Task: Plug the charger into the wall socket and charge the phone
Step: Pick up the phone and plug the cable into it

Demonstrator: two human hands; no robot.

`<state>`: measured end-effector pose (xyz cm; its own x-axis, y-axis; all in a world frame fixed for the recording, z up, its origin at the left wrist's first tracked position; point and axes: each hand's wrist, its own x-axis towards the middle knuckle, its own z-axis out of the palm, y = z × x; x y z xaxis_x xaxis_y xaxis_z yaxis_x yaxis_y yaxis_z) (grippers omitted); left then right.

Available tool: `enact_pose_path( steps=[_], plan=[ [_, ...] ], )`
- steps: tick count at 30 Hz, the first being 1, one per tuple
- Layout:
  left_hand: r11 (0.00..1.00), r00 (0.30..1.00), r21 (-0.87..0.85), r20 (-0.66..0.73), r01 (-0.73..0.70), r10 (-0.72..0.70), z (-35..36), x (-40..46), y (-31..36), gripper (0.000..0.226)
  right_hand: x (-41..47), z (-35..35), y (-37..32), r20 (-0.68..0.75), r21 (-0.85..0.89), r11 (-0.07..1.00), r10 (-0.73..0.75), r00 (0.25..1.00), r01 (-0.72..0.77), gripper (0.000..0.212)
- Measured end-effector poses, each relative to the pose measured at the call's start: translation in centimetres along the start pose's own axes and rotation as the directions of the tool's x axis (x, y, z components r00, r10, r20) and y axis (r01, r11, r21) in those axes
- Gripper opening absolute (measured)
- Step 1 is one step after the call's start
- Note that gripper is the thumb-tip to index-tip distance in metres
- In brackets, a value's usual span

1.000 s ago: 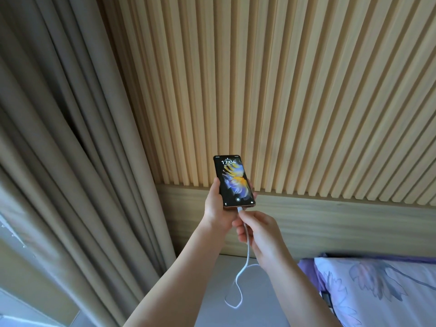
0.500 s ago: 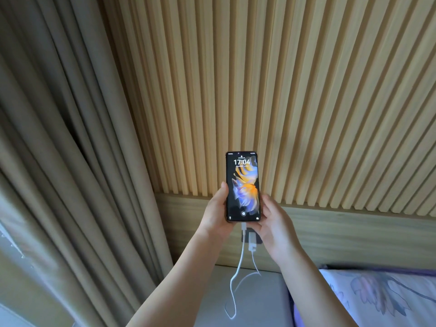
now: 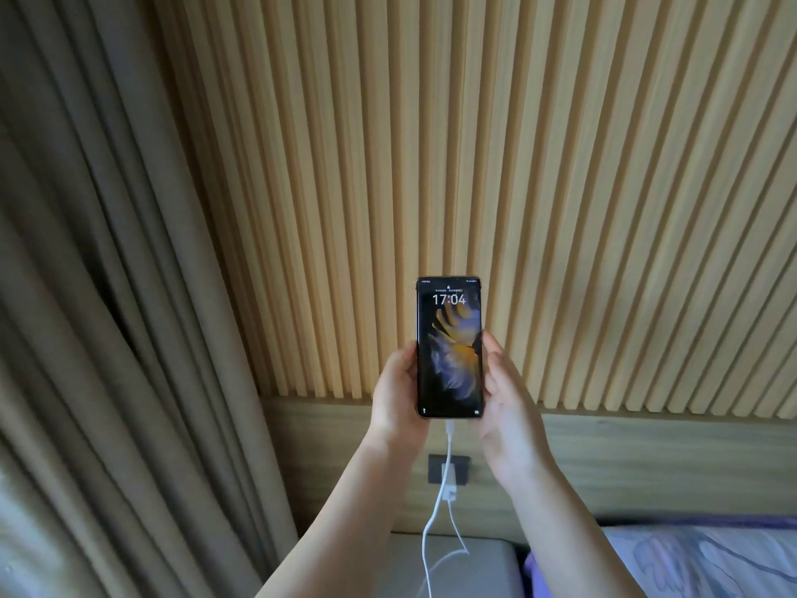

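Phone point(image 3: 448, 347) sits center frame, screen lit, cable point(image 3: 448, 442) in its bottom port running down to the charger point(image 3: 448, 481) in the wall socket point(image 3: 461, 461). Left hand point(image 3: 394, 392) and right hand point(image 3: 506, 407) both grip its edges. Looks basically done; can't spot a charging icon though.

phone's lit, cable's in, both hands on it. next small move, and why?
Probably lower the phone onto the grey surface below. The white cable already runs from its bottom edge to the charger at the dark wall socket, so what remains for the left hand and right hand is setting it down.
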<state>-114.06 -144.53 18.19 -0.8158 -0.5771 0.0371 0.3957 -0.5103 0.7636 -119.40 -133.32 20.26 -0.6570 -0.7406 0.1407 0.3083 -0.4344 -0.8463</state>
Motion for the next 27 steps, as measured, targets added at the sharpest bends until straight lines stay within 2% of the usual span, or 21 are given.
enact_pose_path(
  steps=[10,27],
  plan=[
    [0.999,1.000,0.049,0.004,0.018,-0.018,1.2,0.0,0.9,0.040,0.1,-0.1,-1.1,0.068,-0.121,0.990,-0.058,0.996,0.066,0.026],
    [0.999,0.999,0.021,-0.013,0.046,-0.045,1.4,-0.1,1.2,0.039,0.2,0.1,-0.9,0.027,-0.023,1.000,-0.015,1.000,0.016,0.027]
  ],
)
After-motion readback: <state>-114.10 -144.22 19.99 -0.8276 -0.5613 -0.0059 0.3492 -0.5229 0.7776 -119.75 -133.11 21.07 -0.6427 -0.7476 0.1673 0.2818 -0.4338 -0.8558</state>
